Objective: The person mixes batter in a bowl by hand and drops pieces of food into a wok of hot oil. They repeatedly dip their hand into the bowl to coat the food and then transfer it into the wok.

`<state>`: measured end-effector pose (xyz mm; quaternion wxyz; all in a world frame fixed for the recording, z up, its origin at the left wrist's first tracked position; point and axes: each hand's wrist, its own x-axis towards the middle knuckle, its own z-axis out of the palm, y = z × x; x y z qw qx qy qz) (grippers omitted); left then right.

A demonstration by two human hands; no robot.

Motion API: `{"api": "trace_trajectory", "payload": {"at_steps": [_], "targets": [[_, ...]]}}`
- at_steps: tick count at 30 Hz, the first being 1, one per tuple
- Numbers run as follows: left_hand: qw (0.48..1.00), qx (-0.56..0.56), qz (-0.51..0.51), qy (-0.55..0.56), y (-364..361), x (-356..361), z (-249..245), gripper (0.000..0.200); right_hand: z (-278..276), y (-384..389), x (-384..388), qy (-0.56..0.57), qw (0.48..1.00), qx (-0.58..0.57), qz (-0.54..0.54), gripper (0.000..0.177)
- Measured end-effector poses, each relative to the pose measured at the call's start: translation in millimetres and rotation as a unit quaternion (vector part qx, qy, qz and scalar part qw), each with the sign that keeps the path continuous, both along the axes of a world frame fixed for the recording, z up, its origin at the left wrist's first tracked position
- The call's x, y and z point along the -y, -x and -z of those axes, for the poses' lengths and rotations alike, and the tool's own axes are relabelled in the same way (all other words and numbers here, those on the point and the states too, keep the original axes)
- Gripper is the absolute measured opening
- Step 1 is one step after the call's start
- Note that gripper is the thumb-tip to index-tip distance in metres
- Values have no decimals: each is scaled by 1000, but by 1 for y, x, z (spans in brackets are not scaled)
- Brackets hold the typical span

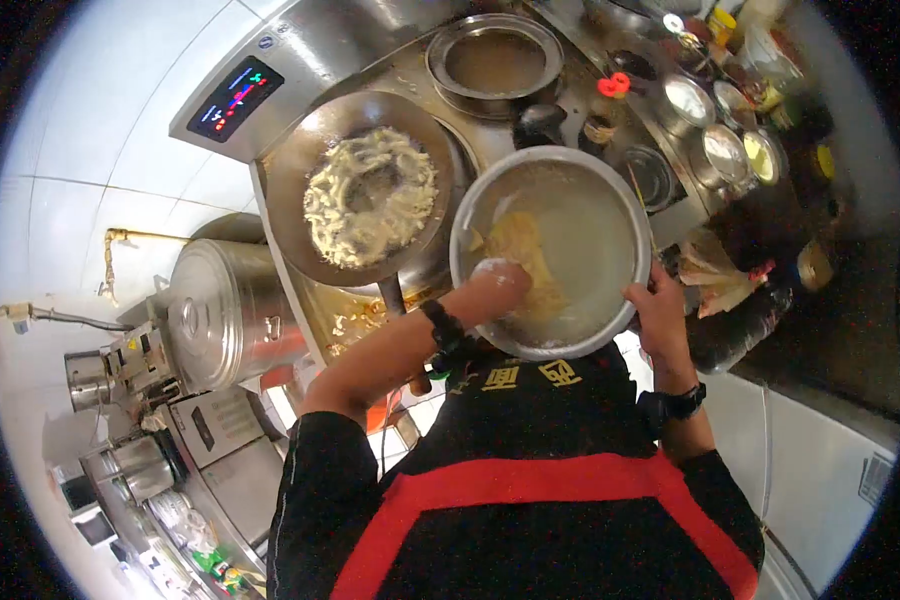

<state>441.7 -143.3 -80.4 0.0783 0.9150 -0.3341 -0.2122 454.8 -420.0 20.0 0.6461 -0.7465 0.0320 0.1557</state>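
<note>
A large metal bowl point(602, 335) is tilted in front of my body, with pale powder or liquid and a yellowish clump of food point(530, 255) inside. My left hand point(500, 286) reaches into it, touching the clump; its fingers are hidden. At the bowl's right side, my right hand point(658, 305) grips the rim. Left of the bowl stands a wok point(295, 225), where pale battered pieces point(370, 198) lie in a ring in bubbling oil. The wok's handle point(394, 295) points toward my left forearm.
Behind the bowl sits a metal pan point(450, 55) of brownish liquid. Several seasoning containers point(725, 155) stand at the upper right, near a plastic bag point(715, 270). A big lidded pot point(210, 315) is at the left, and a lit control panel point(235, 98) is behind the wok.
</note>
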Motion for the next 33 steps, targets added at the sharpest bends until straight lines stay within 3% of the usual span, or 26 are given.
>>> {"api": "trace_trajectory", "payload": {"at_steps": [2,4,7,11,14,16,17,24,26,29,33], "targets": [[999,-13,-11,31,2,-1,0,19,-5,2,-3,-24,993,-100,50,39],[991,27,-55,120,1,-2,-16,13,4,1,1,-58,994,-81,41,39],[977,40,-112,177,-6,-6,-31,10,11,-1,1,-20,998,-47,36,40],[981,-11,-143,127,-23,-17,-76,10,12,-4,-1,-37,997,-56,25,42],[963,69,-174,196,-26,-39,-104,12,17,-2,-6,-100,992,-47,55,43],[928,91,-207,296,-33,-61,-114,15,19,-2,-4,-96,993,-54,37,44],[871,166,-226,404,-36,-72,-108,19,20,-2,-1,-90,994,-64,22,45],[887,197,-343,240,-53,-203,-86,21,23,3,0,-68,996,-47,33,42],[903,194,-377,69,-62,-240,-59,17,23,5,0,-48,998,-37,37,40],[904,285,-316,47,-66,-280,-27,15,29,8,1,-46,997,-55,32,40],[895,283,-344,-18,-65,-289,-35,14,27,12,1,-44,997,-54,38,41]]}}
